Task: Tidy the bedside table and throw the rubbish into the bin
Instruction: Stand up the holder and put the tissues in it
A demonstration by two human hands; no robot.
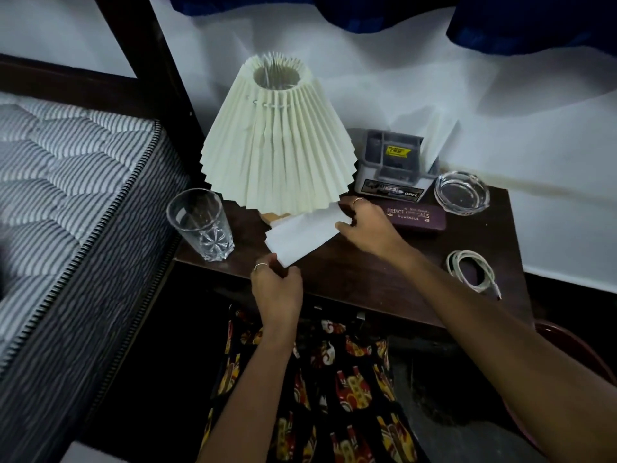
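Observation:
A white folded sheet of paper (302, 236) is held just above the dark wooden bedside table (367, 272), in front of the lamp. My left hand (277, 289) pinches its near corner at the table's front edge. My right hand (365, 225) grips its far right end, thumb under and fingers over. Both hands wear a ring.
A pleated cream lamp (277, 142) stands at the back left, an empty cut glass (202, 225) at the left edge. A grey organiser (390, 162), glass ashtray (462, 192), maroon case (417, 217) and coiled white cable (472, 270) lie to the right. A striped mattress (60, 202) borders the left.

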